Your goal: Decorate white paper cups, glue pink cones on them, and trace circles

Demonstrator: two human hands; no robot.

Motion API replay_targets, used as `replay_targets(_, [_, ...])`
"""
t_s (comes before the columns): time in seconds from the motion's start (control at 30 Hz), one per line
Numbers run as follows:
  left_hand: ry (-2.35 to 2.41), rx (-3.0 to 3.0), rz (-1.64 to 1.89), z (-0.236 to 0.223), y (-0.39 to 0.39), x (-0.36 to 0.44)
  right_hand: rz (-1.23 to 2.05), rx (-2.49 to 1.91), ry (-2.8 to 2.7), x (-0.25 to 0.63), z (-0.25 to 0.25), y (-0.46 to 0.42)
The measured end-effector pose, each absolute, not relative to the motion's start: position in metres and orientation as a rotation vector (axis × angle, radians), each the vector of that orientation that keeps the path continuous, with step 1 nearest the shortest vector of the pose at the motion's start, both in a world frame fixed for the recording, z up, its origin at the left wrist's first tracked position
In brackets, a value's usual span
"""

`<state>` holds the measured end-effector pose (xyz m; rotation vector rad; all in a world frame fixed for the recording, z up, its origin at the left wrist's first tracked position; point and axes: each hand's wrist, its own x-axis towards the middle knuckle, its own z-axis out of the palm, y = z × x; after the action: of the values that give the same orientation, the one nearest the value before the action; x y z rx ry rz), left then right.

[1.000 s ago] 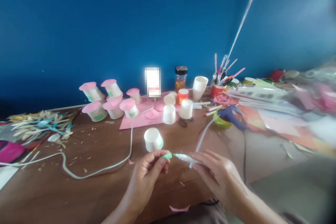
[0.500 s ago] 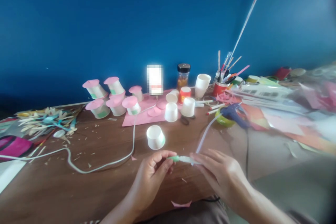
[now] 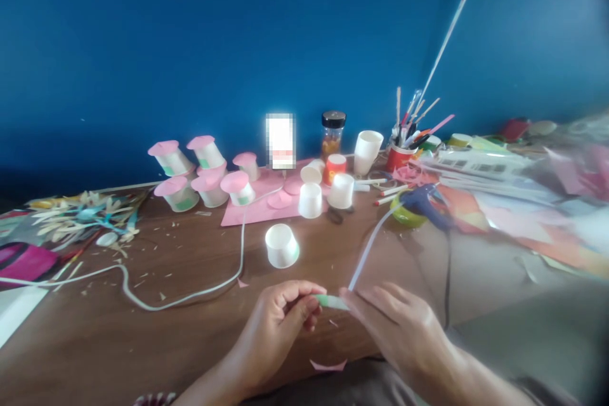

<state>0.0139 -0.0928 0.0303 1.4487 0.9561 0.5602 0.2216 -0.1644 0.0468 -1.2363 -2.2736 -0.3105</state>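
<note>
My left hand (image 3: 290,314) pinches the green end of a thin green-and-white strip (image 3: 335,302) between thumb and fingertips. At the strip's white end, my right hand (image 3: 399,317) has its fingers pressed together over it, hiding that part. The strip looks like paper, held just above the brown table. Beyond my hands stands a white paper cup (image 3: 280,247), mouth up, with a green patch on its side. A blue glue gun (image 3: 419,202) rests on a yellow-green roll (image 3: 408,218), and its long translucent glue stick (image 3: 370,250) reaches down to my right hand.
White cups with pink paper tops (image 3: 176,195) stand at the left back. Near a pink sheet (image 3: 231,216) are more white cups (image 3: 310,202), a black-lidded jar (image 3: 333,133) and a red pen holder (image 3: 400,158). A white cable (image 3: 183,301) crosses the left side.
The strip between my hands shows less of its white part, and my right fingers lie closer over it. Both hands sit slightly lower in view. The cups have not moved.
</note>
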Motion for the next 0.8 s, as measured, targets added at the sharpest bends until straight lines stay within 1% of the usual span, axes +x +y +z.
replay_targets(0.17, [0.968,1.491,0.472,0.023,-0.089,0.015,-0.224,-1.341,-2.316,0.224,0.042,-0.159])
replay_targets(0.23, [0.979,1.552,0.503,0.019,-0.089,0.011,-0.224,-1.421,-2.344,0.233,0.043,-0.151])
replay_targets(0.33, [1.088,1.663,0.72,0.016,-0.088,0.001,-0.295,-1.542,-2.309,0.261,0.046,-0.131])
replay_targets(0.47, [1.33,1.68,1.103,0.009,-0.073,-0.014,-0.252,-1.759,-2.288,0.301,0.056,-0.097])
replay_targets(0.53, [1.393,1.672,1.217,0.003,-0.061,-0.017,-0.274,-1.854,-2.276,0.313,0.06,-0.079])
replay_targets(0.6, [1.384,1.712,1.207,-0.003,-0.049,-0.017,-0.275,-1.91,-2.301,0.32,0.06,-0.062])
replay_targets(0.8, [1.422,1.844,0.893,-0.003,-0.028,-0.006,-0.267,-2.033,-2.36,0.322,0.05,-0.026])
